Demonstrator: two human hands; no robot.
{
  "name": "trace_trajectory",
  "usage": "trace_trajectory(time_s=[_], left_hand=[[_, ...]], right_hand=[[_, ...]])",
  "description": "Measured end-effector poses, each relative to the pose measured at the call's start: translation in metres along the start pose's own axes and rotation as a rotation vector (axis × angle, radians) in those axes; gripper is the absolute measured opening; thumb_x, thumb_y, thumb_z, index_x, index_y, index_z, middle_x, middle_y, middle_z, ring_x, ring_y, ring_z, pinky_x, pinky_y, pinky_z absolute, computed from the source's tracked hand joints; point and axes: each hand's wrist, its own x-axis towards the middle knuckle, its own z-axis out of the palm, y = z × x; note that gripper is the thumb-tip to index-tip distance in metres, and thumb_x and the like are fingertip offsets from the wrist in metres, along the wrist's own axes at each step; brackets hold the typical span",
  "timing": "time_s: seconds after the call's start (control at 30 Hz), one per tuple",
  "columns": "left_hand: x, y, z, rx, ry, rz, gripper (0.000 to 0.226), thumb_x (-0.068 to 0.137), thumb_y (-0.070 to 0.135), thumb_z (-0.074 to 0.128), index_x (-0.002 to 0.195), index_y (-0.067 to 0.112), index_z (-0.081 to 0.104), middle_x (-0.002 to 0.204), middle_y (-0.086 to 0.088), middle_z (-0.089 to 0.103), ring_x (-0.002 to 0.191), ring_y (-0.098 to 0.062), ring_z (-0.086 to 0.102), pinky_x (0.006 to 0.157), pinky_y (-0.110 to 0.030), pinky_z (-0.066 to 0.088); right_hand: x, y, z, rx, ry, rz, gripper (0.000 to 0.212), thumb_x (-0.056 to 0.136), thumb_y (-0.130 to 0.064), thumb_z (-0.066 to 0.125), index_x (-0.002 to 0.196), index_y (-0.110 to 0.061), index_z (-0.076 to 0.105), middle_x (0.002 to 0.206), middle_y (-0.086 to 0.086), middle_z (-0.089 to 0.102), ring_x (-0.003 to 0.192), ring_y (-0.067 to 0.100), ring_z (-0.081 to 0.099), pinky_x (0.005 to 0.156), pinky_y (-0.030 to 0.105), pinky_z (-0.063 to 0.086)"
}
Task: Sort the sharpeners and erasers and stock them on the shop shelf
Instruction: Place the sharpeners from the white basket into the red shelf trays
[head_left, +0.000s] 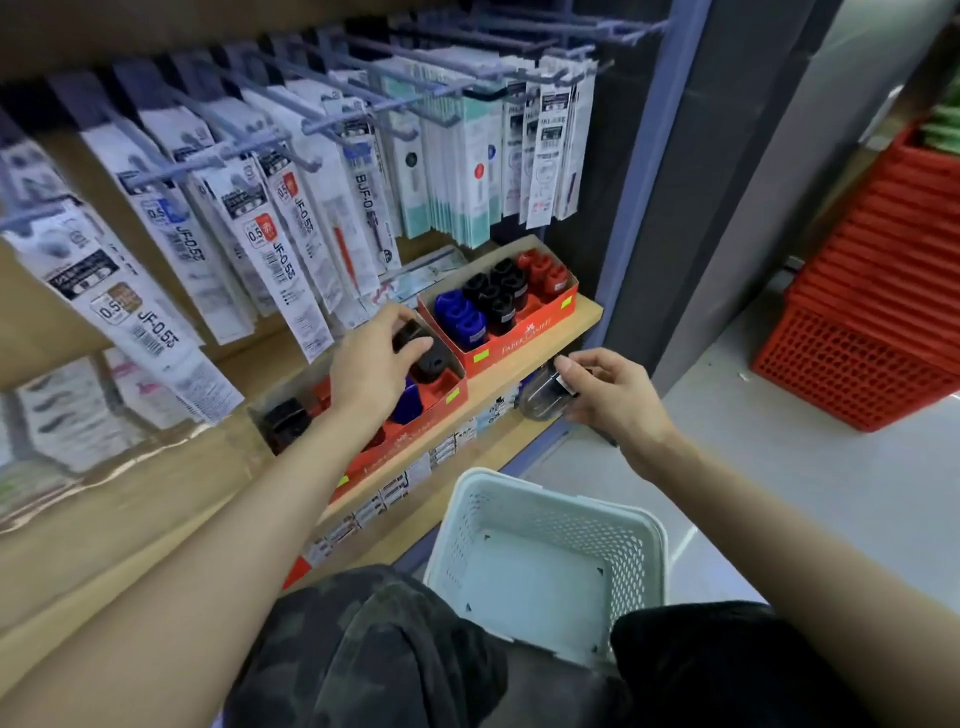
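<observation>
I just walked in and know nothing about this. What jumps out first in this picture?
A person reaches to a shop shelf: the left hand grips a black sharpener over a red display box, while the right hand pinches a small clear item at the shelf's front edge. Below them sits a white basket, and rows of hanging refill packets fill the upper left.

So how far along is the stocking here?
Done: the far red cardboard display box holds sorted rows of blue, black and red sharpeners. In hand: the left hand holds a black sharpener over the nearer red box; the right hand pinches a small clear-and-black item. Left: little, since the white perforated basket looks empty.
</observation>
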Motion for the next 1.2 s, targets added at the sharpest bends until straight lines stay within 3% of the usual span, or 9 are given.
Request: trace_trajectory(time_s=[0.1,0.2,0.43,0.6,0.7,0.8,0.87,1.03,1.2], left_hand=[[0.007,-0.003,0.01,0.132,-0.059,0.076,0.026,0.088,0.029,0.064,0.111,0.019,0.061,0.107,-0.007,0.067,0.099,-0.03,0.062,0.077,-0.038,0.05],[0.006,-0.003,0.018,0.187,-0.061,0.126,0.031,0.086,0.025,0.066,0.114,0.011,0.062,0.114,-0.011,0.054,0.1,-0.033,0.058,0.085,-0.045,0.049],[-0.001,0.003,0.037,0.34,-0.05,0.18,0.034,0.086,0.026,0.066,0.111,0.009,0.053,0.116,-0.012,0.052,0.098,-0.031,0.058,0.079,-0.042,0.046],[-0.001,0.017,0.04,0.587,-0.016,0.153,0.037,0.087,0.036,0.062,0.117,0.014,0.055,0.123,-0.013,0.048,0.116,-0.03,0.043,0.095,-0.042,0.034],[-0.008,0.042,0.036,0.328,-0.142,0.071,0.045,0.088,0.034,0.062,0.126,0.016,0.049,0.128,-0.01,0.044,0.119,-0.027,0.043,0.097,-0.041,0.038],[-0.022,0.066,0.028,-0.232,-0.502,-0.027,0.04,0.084,0.033,0.067,0.12,0.021,0.054,0.119,0.0,0.057,0.107,-0.013,0.054,0.087,-0.029,0.042],[-0.03,0.075,0.025,-0.387,-0.672,-0.057,0.043,0.079,0.035,0.073,0.117,0.025,0.057,0.11,0.004,0.062,0.103,-0.009,0.058,0.086,-0.027,0.043],[-0.021,0.078,0.029,-0.44,-0.49,-0.027,0.01,0.079,0.022,0.074,0.084,0.026,0.067,0.09,0.008,0.068,0.093,-0.01,0.063,0.092,-0.038,0.048],[-0.022,0.084,0.034,-0.465,-0.46,-0.029,0.015,0.08,0.015,0.073,0.09,0.023,0.064,0.089,0.008,0.066,0.088,-0.01,0.064,0.081,-0.024,0.051]], right_hand=[[-0.002,0.006,0.0,-0.011,-0.013,0.016,0.017,0.09,-0.027,0.062,0.095,-0.011,0.065,0.082,0.002,0.066,0.065,0.008,0.063,0.064,0.026,0.055],[-0.004,0.008,-0.004,-0.024,-0.016,0.022,0.014,0.089,-0.026,0.063,0.094,-0.013,0.065,0.082,0.002,0.065,0.072,0.015,0.064,0.067,0.029,0.056],[-0.012,0.005,-0.013,-0.002,0.006,0.004,0.016,0.091,-0.023,0.061,0.097,-0.009,0.064,0.086,0.009,0.065,0.064,0.014,0.06,0.044,0.011,0.04],[-0.015,0.004,-0.02,-0.033,0.009,-0.043,0.021,0.088,-0.017,0.064,0.104,-0.006,0.056,0.1,0.015,0.062,0.071,0.018,0.061,0.045,0.01,0.041],[-0.015,0.004,-0.023,-0.116,-0.004,-0.094,0.016,0.086,-0.013,0.066,0.099,-0.009,0.057,0.092,0.008,0.061,0.07,0.013,0.058,0.05,0.011,0.044],[-0.01,0.004,-0.026,-0.11,-0.005,-0.118,0.013,0.086,-0.013,0.067,0.099,-0.012,0.065,0.09,0.006,0.063,0.072,0.012,0.059,0.059,0.016,0.049],[-0.004,0.002,-0.026,0.012,0.042,-0.105,0.012,0.087,-0.014,0.065,0.099,-0.015,0.067,0.095,0.012,0.065,0.078,0.016,0.063,0.063,0.021,0.054],[0.006,-0.01,-0.025,0.168,0.028,-0.15,0.01,0.089,-0.014,0.063,0.096,-0.019,0.066,0.1,0.012,0.068,0.083,0.021,0.067,0.069,0.029,0.057],[0.015,-0.008,-0.022,0.181,-0.009,-0.168,0.031,0.082,-0.011,0.07,0.11,-0.022,0.062,0.105,0.01,0.066,0.093,0.019,0.063,0.079,0.03,0.055]])
